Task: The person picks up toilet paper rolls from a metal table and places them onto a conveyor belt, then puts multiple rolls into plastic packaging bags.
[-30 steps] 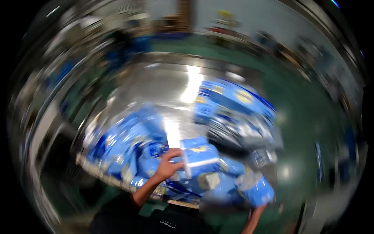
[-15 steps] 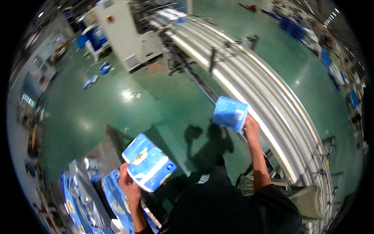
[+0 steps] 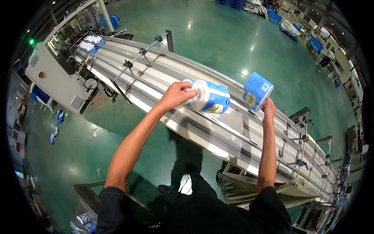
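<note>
1. Conveyor [image 3: 128,84] (landmark): long, pale, ribbed lengthwise, running from upper left to lower right.
2. Cabinet [image 3: 56,80]: pale, boxy, beside the conveyor's left end.
3. Cloth [image 3: 272,194]: dull green, loosely draped beside the conveyor's near edge.
4. Left-hand pack [image 3: 215,100]: blue and white, film-wrapped, on its side above the middle of the conveyor; contact with the surface cannot be told. Probably paper rolls: light, soft, easily dented. Best hold: broadly round the sides; the gathered film end could slip or tear.
5. Right-hand pack [image 3: 256,90]: mostly blue, tilted, above the conveyor's far side. Likely equally light; glossy wrap may slide, so support from beneath seems safer than a corner.
6. Hands: left hand [image 3: 177,96], over the conveyor, pinches its pack's film end, thumb on top; right hand [image 3: 269,109], nearer the conveyor's right end, grips its pack's lower corner.
</note>
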Available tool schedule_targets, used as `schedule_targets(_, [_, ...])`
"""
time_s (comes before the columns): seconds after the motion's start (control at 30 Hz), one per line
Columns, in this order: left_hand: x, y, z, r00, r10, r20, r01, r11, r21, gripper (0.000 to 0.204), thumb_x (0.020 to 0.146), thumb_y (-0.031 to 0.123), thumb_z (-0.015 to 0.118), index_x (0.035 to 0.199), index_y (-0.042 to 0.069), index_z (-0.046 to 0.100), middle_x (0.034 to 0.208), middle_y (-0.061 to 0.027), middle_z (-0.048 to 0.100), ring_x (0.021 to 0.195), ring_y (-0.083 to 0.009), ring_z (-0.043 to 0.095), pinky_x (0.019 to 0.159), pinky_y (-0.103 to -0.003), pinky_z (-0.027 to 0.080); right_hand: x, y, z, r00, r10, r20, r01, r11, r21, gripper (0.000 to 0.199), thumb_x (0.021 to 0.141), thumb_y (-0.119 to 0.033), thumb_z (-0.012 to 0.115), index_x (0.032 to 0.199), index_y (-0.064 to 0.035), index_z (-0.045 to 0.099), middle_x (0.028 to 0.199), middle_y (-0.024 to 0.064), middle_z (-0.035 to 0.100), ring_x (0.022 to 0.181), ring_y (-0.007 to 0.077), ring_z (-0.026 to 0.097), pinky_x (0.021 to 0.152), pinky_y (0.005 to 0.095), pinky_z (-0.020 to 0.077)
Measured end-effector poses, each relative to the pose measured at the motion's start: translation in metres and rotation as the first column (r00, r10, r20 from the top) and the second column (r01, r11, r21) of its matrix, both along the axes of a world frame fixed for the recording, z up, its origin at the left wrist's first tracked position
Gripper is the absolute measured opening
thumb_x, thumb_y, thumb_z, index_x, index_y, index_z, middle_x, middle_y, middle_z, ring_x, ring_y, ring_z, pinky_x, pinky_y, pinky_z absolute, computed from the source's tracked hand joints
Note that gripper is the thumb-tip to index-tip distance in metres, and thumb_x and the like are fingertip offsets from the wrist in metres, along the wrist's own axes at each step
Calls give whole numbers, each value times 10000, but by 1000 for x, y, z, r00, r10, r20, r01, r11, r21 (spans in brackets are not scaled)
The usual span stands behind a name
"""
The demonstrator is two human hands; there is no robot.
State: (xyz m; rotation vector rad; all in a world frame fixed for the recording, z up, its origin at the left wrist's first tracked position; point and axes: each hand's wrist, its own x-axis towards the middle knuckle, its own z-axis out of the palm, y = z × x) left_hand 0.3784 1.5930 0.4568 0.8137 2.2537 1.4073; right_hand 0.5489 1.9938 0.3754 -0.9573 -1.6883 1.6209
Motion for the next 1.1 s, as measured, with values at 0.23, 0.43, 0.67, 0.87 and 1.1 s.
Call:
schedule_targets(0.23, [-96,91,-87,905,-224,-361,-40,801,-597,517,644,584,752,874,125,808,898,-160,767,884,-362,742,803,-435,581,-14,94,-57,904,-7,428,-195,883,426,554,867,-473,706,1150,0,759,1105,200,756,1055,317,700,952,398,506])
schedule_targets(0.43, [-95,77,-114,812,-73,-579,-419,619,-665,495,591,515,841,979,210,809,921,-110,731,1011,-294,682,825,-420,529,-42,76,-52,619,-350,703,-423,605,674,589,785,-630,699,957,-75,799,962,189,763,879,394,735,762,518,561])
schedule_targets(0.67, [26,-71,-130,510,438,-741,-505,849,154,356,732,253,794,1046,103,715,1048,-140,592,1133,-344,550,1000,-470,417,-87,-68,-70,932,-26,362,-360,49,932,443,960,-337,655,1291,-43,652,1084,220,682,935,378,670,767,508,544])
schedule_targets(0.87, [270,-309,-153,273,801,-534,-941,338,27,402,853,235,723,1204,47,674,1252,-177,630,1217,-372,563,1048,-513,429,27,-434,-96,100,966,238,-729,-91,678,254,942,-36,684,1184,40,665,1102,170,668,993,276,634,923,388,521])
schedule_targets(1.1, [604,-516,-197,-292,763,-576,-754,-554,-353,695,836,606,726,1409,236,591,1393,-208,553,1341,-416,464,1094,-582,379,149,-672,-38,-626,697,350,-409,-676,613,187,950,-132,670,1109,-55,734,1068,124,722,967,343,684,848,437,535])
